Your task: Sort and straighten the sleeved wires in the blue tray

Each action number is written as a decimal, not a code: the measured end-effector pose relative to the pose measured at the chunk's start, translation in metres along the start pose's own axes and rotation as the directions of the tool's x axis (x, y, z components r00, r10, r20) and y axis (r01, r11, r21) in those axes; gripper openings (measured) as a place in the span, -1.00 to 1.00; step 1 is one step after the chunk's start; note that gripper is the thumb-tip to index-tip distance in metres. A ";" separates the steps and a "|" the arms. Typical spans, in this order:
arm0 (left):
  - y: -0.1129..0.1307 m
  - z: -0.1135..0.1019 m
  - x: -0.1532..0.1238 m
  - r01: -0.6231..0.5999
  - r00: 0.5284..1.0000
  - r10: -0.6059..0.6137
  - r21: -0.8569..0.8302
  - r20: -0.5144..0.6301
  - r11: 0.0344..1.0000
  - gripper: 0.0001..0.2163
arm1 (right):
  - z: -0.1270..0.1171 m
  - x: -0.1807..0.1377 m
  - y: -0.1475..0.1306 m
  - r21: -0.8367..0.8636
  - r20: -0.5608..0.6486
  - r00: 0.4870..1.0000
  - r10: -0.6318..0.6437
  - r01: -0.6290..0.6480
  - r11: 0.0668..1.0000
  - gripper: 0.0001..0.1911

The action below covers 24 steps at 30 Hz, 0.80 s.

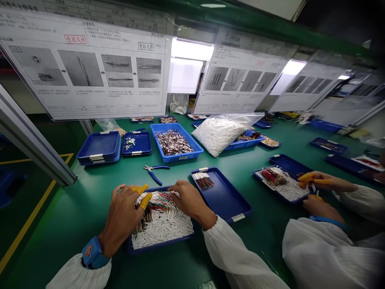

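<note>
A shallow blue tray (pixel 162 243) in front of me holds many short white tubes (pixel 168 226) and a pile of thin red, green and white wires (pixel 159 199). My left hand (pixel 124 210), in a blue wrist strap (pixel 94 253), is over the tray's left side. Its thumb and index finger wear yellow finger cots and stand apart beside the wires. My right hand (pixel 192 202) reaches in from the right, its bent fingers closed at the right ends of the wires; some fingertips are hidden. Right of it, a second blue tray (pixel 225 196) holds a neat row of white-ended wires (pixel 203 181).
Blue-handled cutters (pixel 156 172) lie beyond my tray. Behind are stacked trays (pixel 100 144), a blue bin (pixel 180 156) of small parts and a bag of white tubes (pixel 219 134). At right, a co-worker's hands (pixel 325 196) are over another tray (pixel 282 188). Instruction sheets (pixel 99 96) hang above.
</note>
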<state>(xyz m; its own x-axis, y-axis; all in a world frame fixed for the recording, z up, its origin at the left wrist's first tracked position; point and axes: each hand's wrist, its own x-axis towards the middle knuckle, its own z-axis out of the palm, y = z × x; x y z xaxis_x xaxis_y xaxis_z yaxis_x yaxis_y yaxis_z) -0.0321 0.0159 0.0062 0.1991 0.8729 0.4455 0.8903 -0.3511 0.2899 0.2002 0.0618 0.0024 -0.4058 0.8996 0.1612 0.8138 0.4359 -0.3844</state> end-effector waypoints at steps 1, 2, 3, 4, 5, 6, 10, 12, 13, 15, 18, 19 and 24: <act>0.000 0.001 0.000 -0.001 1.000 0.001 -0.007 0.003 1.000 -0.79 | 0.004 0.003 -0.004 -0.046 0.022 1.000 0.007 -0.006 0.999 -0.80; 0.001 0.001 0.000 0.000 1.000 0.000 -0.012 0.008 1.000 -0.80 | 0.006 0.006 -0.006 -0.075 0.036 0.999 0.014 -0.011 0.997 -0.81; 0.001 0.002 0.000 0.002 1.000 -0.002 -0.017 0.015 1.000 -0.81 | 0.008 0.008 -0.007 -0.087 0.041 0.999 0.019 -0.015 0.996 -0.83; 0.001 0.002 0.000 0.004 1.000 -0.004 -0.019 0.022 1.000 -0.82 | 0.008 0.009 -0.007 -0.085 0.038 0.999 0.021 -0.018 0.996 -0.84; 0.001 0.002 0.000 0.007 1.000 -0.006 -0.021 0.029 1.000 -0.83 | 0.009 0.010 -0.005 -0.076 0.027 0.999 0.022 -0.020 0.997 -0.86; 0.002 0.002 0.000 0.008 0.999 -0.008 -0.021 0.033 1.000 -0.84 | 0.008 0.010 -0.003 -0.067 0.016 1.000 0.023 -0.022 0.998 -0.87; 0.003 0.002 0.000 0.013 1.000 -0.012 -0.043 0.024 0.999 -0.80 | 0.003 0.004 0.007 0.071 -0.101 0.994 0.042 -0.035 0.997 -0.88; 0.005 0.001 0.000 0.024 0.999 -0.023 -0.079 0.024 0.997 -0.79 | -0.001 0.001 0.011 0.305 -0.202 0.975 0.096 -0.031 0.952 -0.88; 0.007 0.001 0.000 0.032 0.999 -0.030 -0.103 0.028 0.994 -0.78 | -0.003 0.000 0.012 0.449 -0.231 0.963 0.140 -0.022 0.893 -0.87; 0.011 0.001 0.000 0.054 0.998 -0.048 -0.164 0.040 0.985 -0.78 | -0.006 -0.002 0.009 0.704 -0.207 0.952 0.225 -0.014 0.710 -0.82; 0.020 -0.001 0.000 0.093 0.995 -0.078 -0.274 0.065 0.957 -0.77 | -0.006 -0.005 -0.004 0.917 -0.085 0.955 0.285 -0.037 0.397 -0.75; 0.024 -0.001 -0.001 0.104 0.994 -0.086 -0.310 0.073 0.945 -0.77 | -0.005 -0.006 -0.010 0.946 -0.052 0.957 0.286 -0.045 0.322 -0.74; 0.032 0.002 -0.003 0.141 0.989 -0.140 -0.450 0.036 0.882 -0.83 | -0.002 -0.012 -0.036 0.978 0.040 0.974 0.225 -0.084 0.189 -0.75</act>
<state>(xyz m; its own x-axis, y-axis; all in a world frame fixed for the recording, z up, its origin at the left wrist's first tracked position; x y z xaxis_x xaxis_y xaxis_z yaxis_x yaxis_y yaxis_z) -0.0036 0.0027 0.0127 0.0869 0.9252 0.3695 0.6293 -0.3385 0.6996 0.1762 0.0352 0.0160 -0.2289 0.9728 0.0345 -0.2192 -0.0170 -0.9755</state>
